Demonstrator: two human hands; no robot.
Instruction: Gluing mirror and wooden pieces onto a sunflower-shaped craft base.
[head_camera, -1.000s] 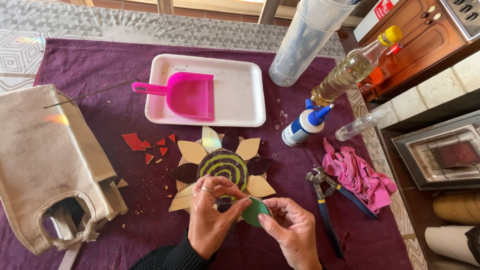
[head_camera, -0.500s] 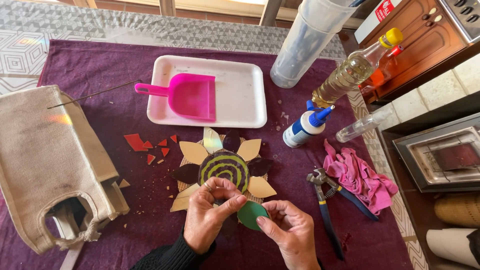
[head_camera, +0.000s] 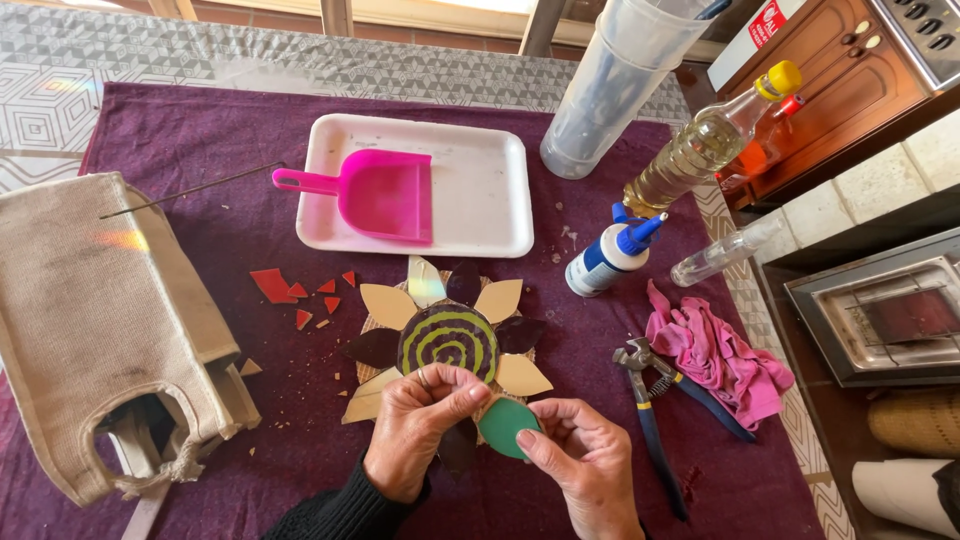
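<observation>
green petal barely shifted, pinched between left hand and right hand fingertips

My left grip hides the flower's lower petals; my right wrist and the bag run off frame.

a bench with a grey geometric-patterned top carries a purple cloth over most of it. on the cloth lie a white tray, a beige knitted bag at the left, red shards, a flower-shaped mosaic, a glue bottle, pliers, a pink rag, a clear pitcher and an oil bottle.
</observation>
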